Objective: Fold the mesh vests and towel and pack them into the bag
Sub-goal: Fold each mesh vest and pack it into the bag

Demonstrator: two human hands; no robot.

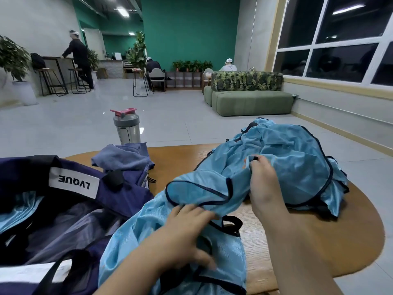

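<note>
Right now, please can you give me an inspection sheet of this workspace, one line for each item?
Surface: round wooden table, partly covered with cloth.
Job's things: light blue mesh vests lie in a crumpled heap, not folded; one vest is pulled toward the person. The towel lies bunched behind the bag. The dark blue bag stands open at the left, with something light blue inside.
Clutter: a shaker bottle stands at the far edge.
Hands: the left hand rests on the pulled vest; the right hand holds vest cloth, fingers curled.
Cables: nothing seen.
Surroundings: green sofa, windows, stools, plants and people far behind.
</note>
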